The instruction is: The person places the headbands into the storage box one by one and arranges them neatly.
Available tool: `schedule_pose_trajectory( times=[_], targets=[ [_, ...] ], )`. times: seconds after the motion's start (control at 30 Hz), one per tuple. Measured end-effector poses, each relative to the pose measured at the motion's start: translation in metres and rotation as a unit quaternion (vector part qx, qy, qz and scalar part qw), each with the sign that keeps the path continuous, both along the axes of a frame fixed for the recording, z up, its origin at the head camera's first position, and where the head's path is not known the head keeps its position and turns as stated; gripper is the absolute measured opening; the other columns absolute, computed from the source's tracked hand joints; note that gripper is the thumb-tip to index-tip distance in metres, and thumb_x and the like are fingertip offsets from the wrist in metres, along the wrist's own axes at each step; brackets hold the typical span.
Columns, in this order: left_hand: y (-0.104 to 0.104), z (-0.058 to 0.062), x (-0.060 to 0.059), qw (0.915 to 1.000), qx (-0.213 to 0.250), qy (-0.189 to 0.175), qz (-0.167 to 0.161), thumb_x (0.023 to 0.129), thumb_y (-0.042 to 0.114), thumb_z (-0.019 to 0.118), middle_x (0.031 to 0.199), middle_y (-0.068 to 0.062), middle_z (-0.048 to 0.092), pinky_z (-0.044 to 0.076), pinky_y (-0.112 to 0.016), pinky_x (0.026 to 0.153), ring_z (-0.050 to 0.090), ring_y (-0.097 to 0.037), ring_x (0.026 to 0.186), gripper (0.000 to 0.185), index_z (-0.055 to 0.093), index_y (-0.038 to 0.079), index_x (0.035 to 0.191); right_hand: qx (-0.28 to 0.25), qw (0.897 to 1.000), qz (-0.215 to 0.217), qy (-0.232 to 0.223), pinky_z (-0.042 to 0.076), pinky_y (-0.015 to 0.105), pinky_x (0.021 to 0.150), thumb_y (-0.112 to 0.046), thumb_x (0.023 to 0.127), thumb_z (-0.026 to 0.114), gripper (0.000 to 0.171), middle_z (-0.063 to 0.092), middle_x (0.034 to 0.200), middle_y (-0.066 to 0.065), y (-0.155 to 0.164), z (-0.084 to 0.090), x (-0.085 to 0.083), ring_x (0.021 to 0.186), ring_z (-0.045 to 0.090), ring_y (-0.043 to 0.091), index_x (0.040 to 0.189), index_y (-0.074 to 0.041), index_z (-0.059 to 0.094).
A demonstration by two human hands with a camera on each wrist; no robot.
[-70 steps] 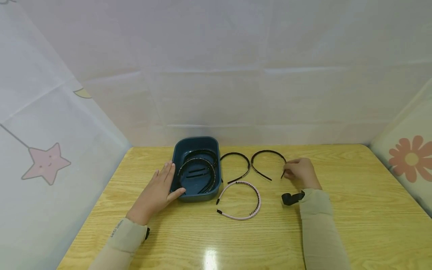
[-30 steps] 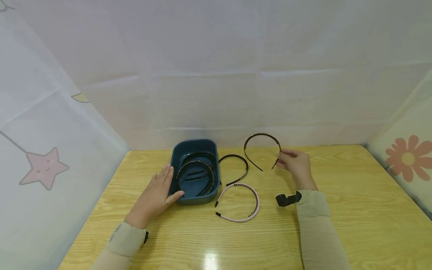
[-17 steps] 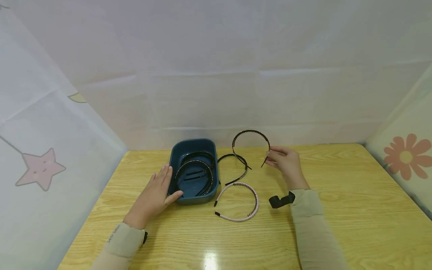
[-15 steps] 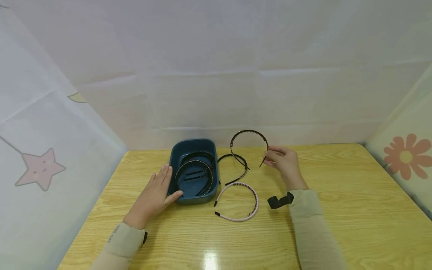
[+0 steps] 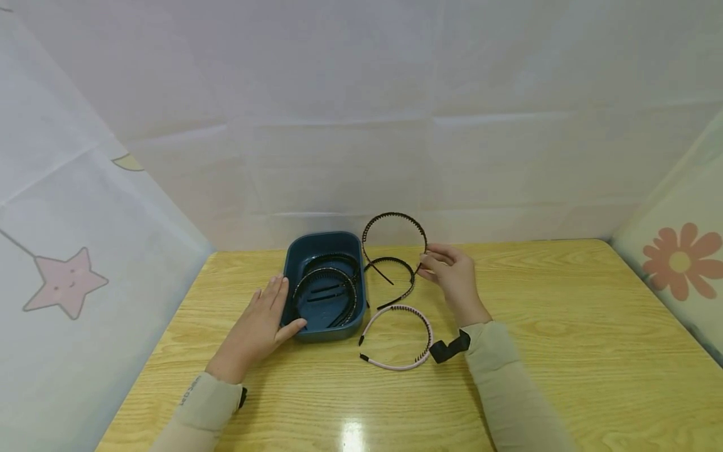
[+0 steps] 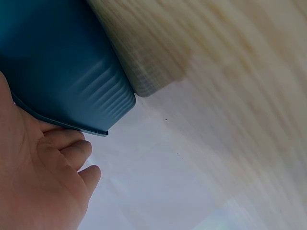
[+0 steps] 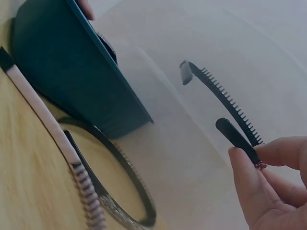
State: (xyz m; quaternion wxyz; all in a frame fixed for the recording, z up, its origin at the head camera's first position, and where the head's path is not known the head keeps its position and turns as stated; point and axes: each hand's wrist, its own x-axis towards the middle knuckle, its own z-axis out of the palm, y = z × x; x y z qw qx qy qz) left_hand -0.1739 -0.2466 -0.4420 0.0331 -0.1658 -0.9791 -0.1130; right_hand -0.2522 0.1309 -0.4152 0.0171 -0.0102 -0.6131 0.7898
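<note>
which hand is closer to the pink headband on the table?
Right. The right hand is just above and right of the pink headband, holding a black headband. The left hand rests on the blue bin, farther left.

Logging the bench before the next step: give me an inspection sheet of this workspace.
Surface: light wooden table, glare spot at near edge.
Job's things: thin black toothed headband lifted off the table; dark blue plastic tub holding black headbands.
Clutter: black headband and pink headband lying beside the tub.
Hands: right hand pinches the lifted headband's end; left hand rests against the tub.
Cables: nothing seen.
Surroundings: white sheets with star and flower prints.
</note>
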Motion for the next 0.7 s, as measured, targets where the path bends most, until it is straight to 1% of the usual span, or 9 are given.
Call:
schedule_pose_trajectory(
  times=[0.2,0.33,0.47,0.53,0.63,0.7],
  targets=[
    [0.0,0.0,0.0,1.0,-0.002,0.005,-0.002,0.1,0.061,0.05,0.167,-0.024,0.011,0.013,-0.059,0.124,0.012,-0.04,0.154,0.096,0.016,-0.006,0.159,-0.011,1.0,0.003,0.009,0.062,0.033,0.086,0.002,0.096,0.067,0.036,0.061,0.106,0.01,-0.02,0.0,0.006,0.087,0.071,0.017,0.131,0.005,0.059],
    [0.0,-0.001,-0.001,0.9999,-0.002,0.01,-0.005,0.1,0.061,0.05,0.167,-0.024,0.011,0.014,-0.06,0.123,0.013,-0.04,0.154,0.096,0.016,-0.006,0.159,-0.008,1.0,0.008,0.011,0.062,0.035,0.086,0.001,0.096,0.066,0.036,0.06,0.109,0.012,-0.034,-0.002,0.009,0.089,0.07,0.019,0.132,0.004,0.06],
    [-0.001,-0.001,-0.001,0.9999,0.001,0.012,-0.005,0.1,0.062,0.049,0.167,-0.024,0.012,0.014,-0.06,0.123,0.013,-0.04,0.154,0.096,0.017,-0.006,0.159,-0.016,1.0,0.009,0.004,0.062,0.034,0.084,0.002,0.096,0.066,0.034,0.06,0.11,0.015,-0.048,-0.005,0.01,0.091,0.071,0.025,0.13,0.004,0.061],
    [-0.001,-0.001,-0.001,0.9999,0.002,0.014,-0.005,0.1,0.062,0.05,0.167,-0.024,0.012,0.014,-0.06,0.123,0.013,-0.04,0.154,0.096,0.017,-0.006,0.159,-0.02,1.0,0.009,0.0,0.062,0.034,0.083,0.002,0.096,0.066,0.034,0.06,0.112,0.019,-0.056,-0.005,0.011,0.092,0.071,0.028,0.129,0.004,0.061],
    [-0.001,-0.001,-0.001,0.9999,0.003,0.014,-0.006,0.101,0.061,0.049,0.167,-0.024,0.012,0.014,-0.06,0.124,0.013,-0.04,0.154,0.095,0.017,-0.006,0.159,-0.018,1.0,0.008,-0.003,0.063,0.032,0.08,0.003,0.095,0.067,0.032,0.061,0.112,0.021,-0.068,-0.006,0.01,0.089,0.071,0.026,0.127,0.004,0.062],
    [-0.001,-0.001,0.0,0.9999,0.004,0.013,-0.005,0.101,0.062,0.049,0.167,-0.023,0.012,0.014,-0.06,0.124,0.013,-0.039,0.154,0.096,0.016,-0.006,0.159,-0.013,1.0,0.01,0.001,0.063,0.031,0.078,0.005,0.095,0.066,0.031,0.062,0.11,0.021,-0.075,-0.007,0.01,0.085,0.071,0.023,0.126,0.006,0.062]
  ],
)
